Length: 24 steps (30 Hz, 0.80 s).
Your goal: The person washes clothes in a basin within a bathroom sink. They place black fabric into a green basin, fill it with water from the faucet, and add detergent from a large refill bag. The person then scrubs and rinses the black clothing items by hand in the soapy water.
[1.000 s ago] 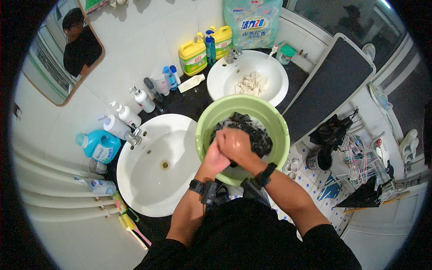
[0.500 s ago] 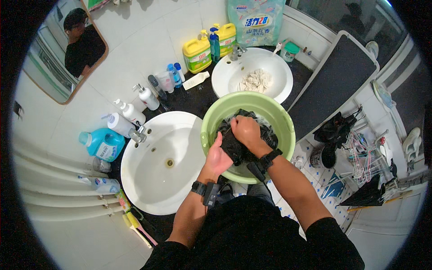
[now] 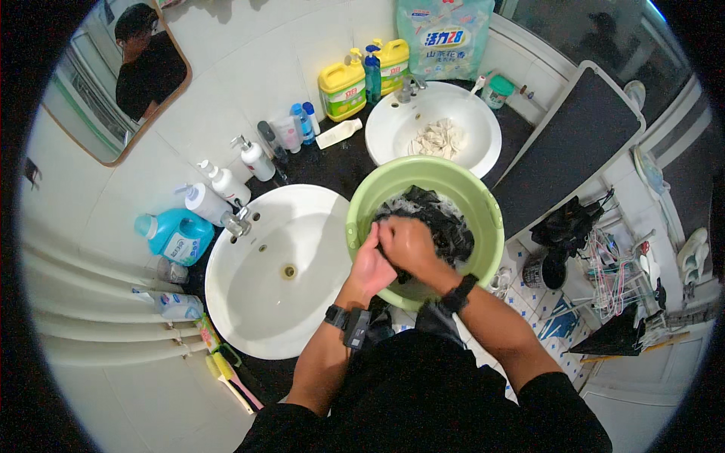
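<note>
A light green basin [image 3: 485,249] holds wet black cloth [image 3: 445,226] with suds around it. Over its near left part, my two hands meet. My right hand [image 3: 409,245] is curled into a fist, closed on a fold of the black cloth. My left hand [image 3: 370,270], palm turned up and thumb raised, lies against the right fist with black cloth between them; its fingertips are hidden. Each wrist wears a black strap, and a small dark device [image 3: 356,329] sits on the left one.
Left of the basin is a white sink [image 3: 249,302]. Behind stands a second sink [image 3: 483,143] holding pale cloth [image 3: 439,139]. Bottles, including a yellow jug [image 3: 343,89] and a blue jug [image 3: 175,238], line the wall. A dark board [image 3: 574,143] leans at right, near hangers [image 3: 600,260].
My right fist has moved down and left against my left hand. More black cloth and suds show behind it. The whole view has shifted slightly.
</note>
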Motion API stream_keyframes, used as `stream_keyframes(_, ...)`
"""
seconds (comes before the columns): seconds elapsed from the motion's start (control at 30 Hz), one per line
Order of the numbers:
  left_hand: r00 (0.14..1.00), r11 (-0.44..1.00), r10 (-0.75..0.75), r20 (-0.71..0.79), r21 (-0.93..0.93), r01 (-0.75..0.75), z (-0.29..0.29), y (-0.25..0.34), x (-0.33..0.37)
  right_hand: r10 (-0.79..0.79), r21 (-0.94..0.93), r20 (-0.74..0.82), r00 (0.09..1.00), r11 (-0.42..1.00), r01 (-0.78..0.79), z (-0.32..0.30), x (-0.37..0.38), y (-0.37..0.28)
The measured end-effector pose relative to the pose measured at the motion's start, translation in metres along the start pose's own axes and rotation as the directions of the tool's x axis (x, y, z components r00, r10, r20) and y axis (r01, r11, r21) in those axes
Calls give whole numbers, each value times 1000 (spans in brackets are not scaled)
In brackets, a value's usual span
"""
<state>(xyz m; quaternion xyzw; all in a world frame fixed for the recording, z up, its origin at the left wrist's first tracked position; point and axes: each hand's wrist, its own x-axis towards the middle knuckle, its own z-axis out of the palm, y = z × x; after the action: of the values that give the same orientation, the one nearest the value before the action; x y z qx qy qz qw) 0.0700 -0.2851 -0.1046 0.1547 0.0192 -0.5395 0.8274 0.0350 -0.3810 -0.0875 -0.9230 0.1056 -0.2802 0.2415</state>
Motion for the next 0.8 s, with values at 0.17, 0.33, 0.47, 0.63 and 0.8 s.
stream_keyframes(0.17, 995, 997, -73, 62, -31, 75, 3, -1, -1, 237, -123, 86, 968, 966, -226, -4, 23, 22)
stream_keyframes(0.33, 1000, 999, -1, 17, -40, 1, 2, 1, -2, 145, -76, 69, 987, 987, -140, 4, 10, 7)
stream_keyframes(0.47, 999, 999, -36, 32, -16, 36, 0, -3, 3, 273, -169, 109, 956, 953, -253, -4, 29, 33)
stream_keyframes(0.63, 998, 998, 23, -57, -54, -26, -8, 2, 0, 9, -26, 75, 997, 1000, -7, 2, -2, -5)
stream_keyframes(0.8, 999, 999, -35, 41, 6, 35, 5, -8, 1, 291, -249, 67, 954, 931, -266, -13, 27, 60)
